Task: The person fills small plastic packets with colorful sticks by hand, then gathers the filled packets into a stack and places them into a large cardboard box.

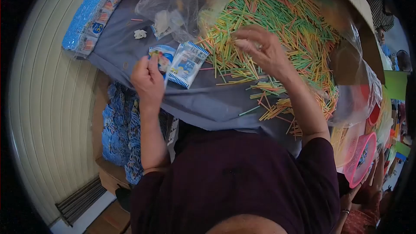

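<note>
My left hand pinches a small blue-and-white printed packet by its near left side, thumb on top. Right beside it on the cloth lies another packet, white with blue striped ends. My right hand is raised over the left part of a big heap of thin coloured sticks, in green, yellow, orange and pink. Its fingers curl in toward the thumb; I cannot tell what is between them. Loose sticks spread from the heap toward my body.
Grey cloth covers the table. A clear plastic bag and a crumpled white scrap lie beyond my left hand. At far left stands a wrapped bundle of packets. Blue wrappers fill a box below; a pink basket is at right, near another person.
</note>
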Action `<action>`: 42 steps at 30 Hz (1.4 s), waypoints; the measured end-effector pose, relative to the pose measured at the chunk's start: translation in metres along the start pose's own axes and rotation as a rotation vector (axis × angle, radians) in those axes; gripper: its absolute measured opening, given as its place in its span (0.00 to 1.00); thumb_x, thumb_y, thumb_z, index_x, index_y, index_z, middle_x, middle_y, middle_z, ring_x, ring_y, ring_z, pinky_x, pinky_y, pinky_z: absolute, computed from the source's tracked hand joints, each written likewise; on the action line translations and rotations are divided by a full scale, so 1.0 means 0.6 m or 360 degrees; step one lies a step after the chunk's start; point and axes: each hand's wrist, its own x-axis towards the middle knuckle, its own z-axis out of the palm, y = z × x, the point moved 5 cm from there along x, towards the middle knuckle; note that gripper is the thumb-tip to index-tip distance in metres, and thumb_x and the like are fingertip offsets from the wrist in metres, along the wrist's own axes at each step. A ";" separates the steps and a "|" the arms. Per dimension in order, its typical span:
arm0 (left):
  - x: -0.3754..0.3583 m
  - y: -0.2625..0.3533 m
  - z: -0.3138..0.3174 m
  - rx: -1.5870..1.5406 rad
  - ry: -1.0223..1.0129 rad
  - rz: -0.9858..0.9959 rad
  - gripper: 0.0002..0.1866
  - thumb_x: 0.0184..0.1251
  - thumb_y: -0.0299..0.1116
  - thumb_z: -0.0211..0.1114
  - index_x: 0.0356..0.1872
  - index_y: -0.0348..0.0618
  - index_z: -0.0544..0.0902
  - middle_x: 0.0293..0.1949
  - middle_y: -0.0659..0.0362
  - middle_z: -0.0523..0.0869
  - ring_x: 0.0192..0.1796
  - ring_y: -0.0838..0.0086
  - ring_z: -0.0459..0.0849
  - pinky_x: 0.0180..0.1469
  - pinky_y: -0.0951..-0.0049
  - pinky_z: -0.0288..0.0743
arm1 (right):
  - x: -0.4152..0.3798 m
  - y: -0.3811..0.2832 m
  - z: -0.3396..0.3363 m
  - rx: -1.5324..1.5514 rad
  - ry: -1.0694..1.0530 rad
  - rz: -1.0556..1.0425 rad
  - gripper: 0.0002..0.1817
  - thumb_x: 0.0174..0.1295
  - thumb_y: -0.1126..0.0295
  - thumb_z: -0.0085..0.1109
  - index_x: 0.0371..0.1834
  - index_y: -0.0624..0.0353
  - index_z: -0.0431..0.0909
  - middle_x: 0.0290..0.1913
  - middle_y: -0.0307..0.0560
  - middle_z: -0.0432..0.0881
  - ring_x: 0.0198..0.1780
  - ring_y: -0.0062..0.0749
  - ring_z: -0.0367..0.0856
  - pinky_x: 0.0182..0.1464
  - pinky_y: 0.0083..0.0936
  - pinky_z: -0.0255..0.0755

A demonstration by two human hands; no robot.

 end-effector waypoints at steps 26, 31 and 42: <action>-0.044 0.082 0.094 0.0323 -0.0177 0.0772 0.05 0.50 0.24 0.69 0.28 0.41 0.82 0.28 0.55 0.78 0.35 0.57 0.78 0.36 0.60 0.74 | 0.064 0.146 -0.118 -0.1481 0.0143 0.0758 0.15 0.64 0.65 0.55 0.49 0.62 0.79 0.38 0.58 0.86 0.45 0.54 0.84 0.43 0.50 0.77; -0.020 0.064 0.096 0.0272 -0.0463 0.0457 0.05 0.55 0.25 0.72 0.28 0.38 0.82 0.29 0.56 0.79 0.36 0.58 0.77 0.41 0.59 0.72 | 0.057 0.190 -0.130 -0.1056 0.0743 0.0127 0.17 0.65 0.64 0.60 0.52 0.63 0.79 0.32 0.56 0.85 0.41 0.49 0.85 0.43 0.47 0.77; -0.041 0.079 0.069 0.0341 -0.0378 0.0701 0.08 0.49 0.20 0.68 0.33 0.39 0.85 0.33 0.55 0.81 0.37 0.58 0.78 0.42 0.61 0.74 | -0.013 0.085 -0.175 -0.1299 0.0158 0.0485 0.12 0.58 0.75 0.57 0.45 0.61 0.83 0.31 0.52 0.84 0.40 0.46 0.86 0.41 0.43 0.78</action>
